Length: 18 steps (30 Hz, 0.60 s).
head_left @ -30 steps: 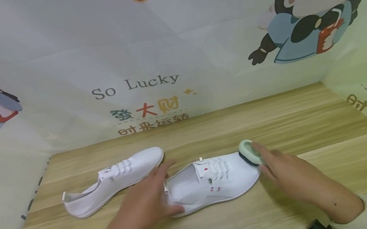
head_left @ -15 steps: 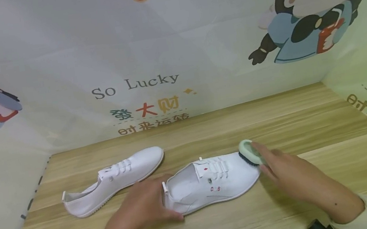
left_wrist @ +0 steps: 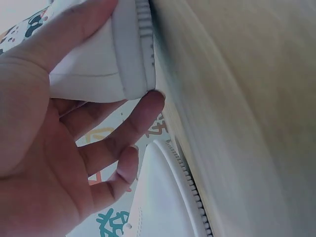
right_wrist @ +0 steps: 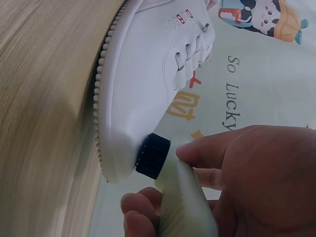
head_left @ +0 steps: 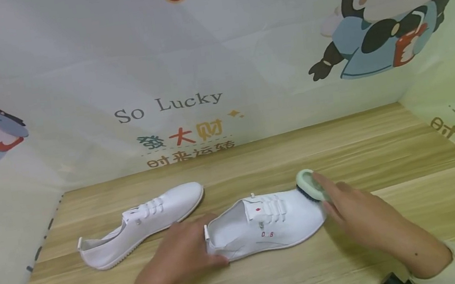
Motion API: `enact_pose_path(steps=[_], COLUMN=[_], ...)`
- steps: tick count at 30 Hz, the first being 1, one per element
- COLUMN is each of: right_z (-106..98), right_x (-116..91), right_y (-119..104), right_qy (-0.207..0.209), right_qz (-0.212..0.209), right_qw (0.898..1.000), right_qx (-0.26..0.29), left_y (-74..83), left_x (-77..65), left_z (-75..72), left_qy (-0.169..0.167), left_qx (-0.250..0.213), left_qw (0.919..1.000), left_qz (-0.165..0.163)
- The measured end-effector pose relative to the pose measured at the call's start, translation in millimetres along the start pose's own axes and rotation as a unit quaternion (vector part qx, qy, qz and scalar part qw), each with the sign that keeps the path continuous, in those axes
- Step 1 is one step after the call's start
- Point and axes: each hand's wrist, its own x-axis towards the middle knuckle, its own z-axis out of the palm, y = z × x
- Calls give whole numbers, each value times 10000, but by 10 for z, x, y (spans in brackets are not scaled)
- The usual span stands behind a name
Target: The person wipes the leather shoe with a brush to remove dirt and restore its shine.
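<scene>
In the head view, the near shoe (head_left: 297,219) is gripped by the left hand (head_left: 181,250); just beyond those fingers, the other shoe (head_left: 179,202) is left unattended.

In the left wrist view, the heel (left_wrist: 96,76) is held between thumb (left_wrist: 74,34) and fingers (left_wrist: 144,114).

In the right wrist view, the brush (right_wrist: 187,202) is pinched by the right hand (right_wrist: 266,173), bristles (right_wrist: 153,155) against the toe (right_wrist: 123,153): brushing seems under way, its extent unclear.

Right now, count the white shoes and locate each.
2: the nearer shoe, held at its heel by the left hand, brush at its toe; the other shoe, lying farther back and left on the table.
</scene>
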Motion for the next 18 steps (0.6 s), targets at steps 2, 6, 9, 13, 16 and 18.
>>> enact_pose_path(steps=[2,6,9,13,16,18], right_z=[-8,-34,-47,-45,-42,-41], right_x=[0,5,14,32,37,41], right_y=[-6,-20,-30,-48,-59,-65], right_qy=[6,53,92,173,249,297], right_qz=[62,214,284,315,331,326], right_qw=[10000,9996,9992,9988,9985,9983], right_qx=[31,151,249,324,356,372], left_y=[11,29,35,37,42,43], left_x=[12,40,43,30,21,15], left_z=[4,11,15,11,10,12], left_qy=[160,713,1052,1110,1011,975], left_qx=[118,422,605,698,702,673], left_qw=[9998,9965,9926,9914,9924,9930], left_qz=[30,118,77,4,-8,-10])
